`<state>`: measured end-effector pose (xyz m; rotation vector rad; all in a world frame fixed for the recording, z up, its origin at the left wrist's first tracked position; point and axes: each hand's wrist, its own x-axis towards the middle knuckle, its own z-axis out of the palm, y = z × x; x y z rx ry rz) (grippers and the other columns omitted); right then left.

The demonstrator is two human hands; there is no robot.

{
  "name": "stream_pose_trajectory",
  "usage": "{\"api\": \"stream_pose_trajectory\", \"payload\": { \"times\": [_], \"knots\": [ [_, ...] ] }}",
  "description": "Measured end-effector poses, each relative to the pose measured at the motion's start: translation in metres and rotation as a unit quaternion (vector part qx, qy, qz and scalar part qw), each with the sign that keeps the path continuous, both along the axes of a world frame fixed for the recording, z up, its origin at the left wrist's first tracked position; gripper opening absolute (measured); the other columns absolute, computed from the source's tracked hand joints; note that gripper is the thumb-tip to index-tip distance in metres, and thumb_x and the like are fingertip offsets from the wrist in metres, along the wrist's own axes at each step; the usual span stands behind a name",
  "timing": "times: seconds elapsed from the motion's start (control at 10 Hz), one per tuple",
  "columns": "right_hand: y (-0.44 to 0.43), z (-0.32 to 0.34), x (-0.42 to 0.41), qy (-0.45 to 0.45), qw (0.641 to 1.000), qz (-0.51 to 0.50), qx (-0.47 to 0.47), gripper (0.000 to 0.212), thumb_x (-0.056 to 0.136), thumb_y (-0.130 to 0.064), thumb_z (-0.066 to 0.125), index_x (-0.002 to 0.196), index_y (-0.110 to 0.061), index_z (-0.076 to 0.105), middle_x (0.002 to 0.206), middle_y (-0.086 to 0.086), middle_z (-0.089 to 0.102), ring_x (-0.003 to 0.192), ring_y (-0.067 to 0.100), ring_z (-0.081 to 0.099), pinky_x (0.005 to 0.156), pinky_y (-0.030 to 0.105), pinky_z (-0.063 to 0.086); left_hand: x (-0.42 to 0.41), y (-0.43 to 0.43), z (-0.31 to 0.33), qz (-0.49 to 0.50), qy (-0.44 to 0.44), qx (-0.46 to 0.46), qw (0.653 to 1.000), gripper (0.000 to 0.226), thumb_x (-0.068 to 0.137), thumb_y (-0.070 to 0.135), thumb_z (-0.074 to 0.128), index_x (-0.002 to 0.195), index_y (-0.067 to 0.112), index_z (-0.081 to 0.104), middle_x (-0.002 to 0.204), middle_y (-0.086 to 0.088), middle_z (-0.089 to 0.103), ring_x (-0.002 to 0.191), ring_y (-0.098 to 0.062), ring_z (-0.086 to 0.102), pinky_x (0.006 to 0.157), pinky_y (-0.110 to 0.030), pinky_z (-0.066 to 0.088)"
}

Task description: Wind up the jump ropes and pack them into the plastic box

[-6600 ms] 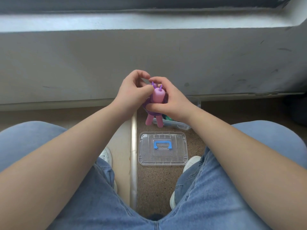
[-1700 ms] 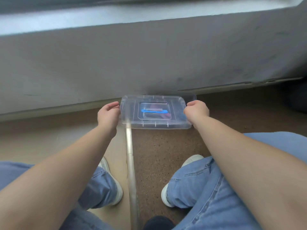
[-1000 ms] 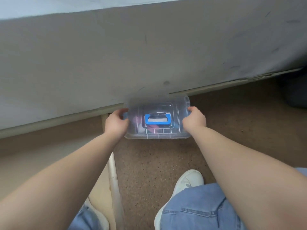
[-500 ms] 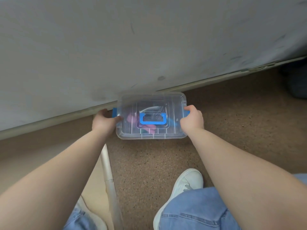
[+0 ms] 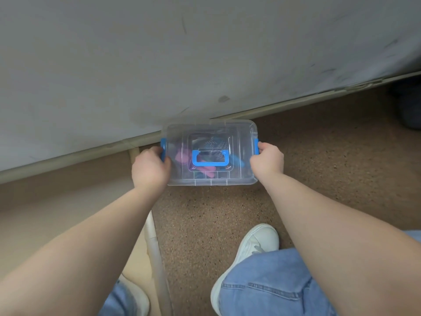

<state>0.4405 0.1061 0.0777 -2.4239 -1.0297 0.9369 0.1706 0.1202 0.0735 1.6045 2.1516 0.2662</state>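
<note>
Lid is sitting flat on top of the clear plastic box, with its blue carry handle lying folded down in the middle. The box is resting on the brown speckled floor, right up against the base of the grey wall.

Through the plastic the jump ropes are showing as pink, purple and blue shapes bunched together inside, though it's too blurry to say how they're wound.

Left hand is holding the left end of the box. Its grip is curling in around that end, covering the lower part of the blue left latch, with the thumb lying over the lid's edge. Right hand is doing the same on the other end, fingers curled into a tight grip and the thumb touching the bottom of the blue right latch. So the box is sitting squarely between the two grips, both forearms reaching out to it.

Lower down, a white sneaker is poking out from a blue jeans leg, and a pale metal strip is running along the floor beside it, dividing the brown part from a beige part.
</note>
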Motion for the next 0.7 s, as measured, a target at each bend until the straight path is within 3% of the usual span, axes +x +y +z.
{"api": "stream_pose_trajectory", "payload": {
  "times": [0.1,0.2,0.3,0.4,0.5,0.6,0.7],
  "knots": [
    [0.002,-0.002,-0.004,-0.029,0.999,0.034,-0.006,0.039,0.090,-0.014,0.068,0.129,-0.023,0.065,0.117,0.003,0.064,0.107,0.025,0.066,0.082,0.042,0.062,0.000,-0.001,-0.005,0.015,0.014,-0.011,1.000,0.026,0.083,0.035,0.053,0.097,0.019,0.068,0.087,-0.007,0.065,0.077,-0.033,0.061,0.060,-0.030,0.041],
    [0.008,-0.003,-0.011,-0.037,0.994,0.102,-0.003,0.049,0.091,-0.019,0.066,0.139,-0.022,0.057,0.121,0.004,0.062,0.112,0.027,0.063,0.088,0.044,0.060,-0.012,-0.003,-0.009,0.061,-0.010,-0.014,0.998,0.033,0.076,0.038,0.054,0.099,0.018,0.066,0.091,-0.006,0.065,0.081,-0.032,0.062,0.064,-0.033,0.046],
    [0.018,0.001,-0.023,-0.039,0.984,0.171,0.024,0.052,0.092,-0.017,0.061,0.143,-0.020,0.054,0.128,0.007,0.062,0.118,0.030,0.057,0.097,0.042,0.053,-0.028,-0.006,-0.005,0.096,-0.034,-0.022,0.995,0.036,0.076,0.036,0.060,0.107,0.018,0.064,0.101,-0.004,0.066,0.091,-0.030,0.063,0.078,-0.038,0.052],
    [0.024,0.007,-0.039,-0.019,0.974,0.225,0.032,0.053,0.090,-0.021,0.059,0.143,-0.025,0.055,0.135,0.004,0.060,0.123,0.032,0.050,0.100,0.037,0.047,-0.042,-0.012,-0.005,0.117,-0.059,-0.018,0.991,0.037,0.079,0.034,0.064,0.110,0.015,0.060,0.105,-0.003,0.067,0.094,-0.028,0.064,0.079,-0.035,0.050],
    [0.031,0.012,-0.049,-0.030,0.963,0.266,-0.036,0.061,0.090,-0.028,0.062,0.149,-0.026,0.047,0.159,0.005,0.036,0.138,0.031,0.037,0.110,0.037,0.039,-0.049,-0.015,0.001,0.104,-0.077,-0.039,0.991,0.039,0.084,0.030,0.064,0.118,0.011,0.059,0.110,-0.004,0.069,0.097,-0.027,0.065,0.077,-0.030,0.045],
    [0.027,0.021,-0.050,-0.036,0.958,0.276,-0.074,0.067,0.091,-0.027,0.062,0.153,-0.023,0.038,0.167,0.007,0.016,0.144,0.034,0.034,0.113,0.038,0.038,-0.055,-0.019,0.006,0.072,-0.075,-0.065,0.992,0.047,0.086,0.033,0.061,0.129,0.013,0.055,0.120,-0.006,0.065,0.107,-0.027,0.062,0.082,-0.031,0.045],
    [0.016,0.035,-0.053,-0.054,0.962,0.260,-0.064,0.066,0.092,-0.029,0.059,0.154,-0.022,0.036,0.166,0.011,0.014,0.146,0.037,0.030,0.114,0.043,0.037,-0.058,-0.022,0.024,0.049,-0.052,-0.062,0.996,0.054,0.086,0.035,0.059,0.135,0.015,0.051,0.129,-0.010,0.057,0.119,-0.028,0.055,0.093,-0.036,0.044]
  ]
}}
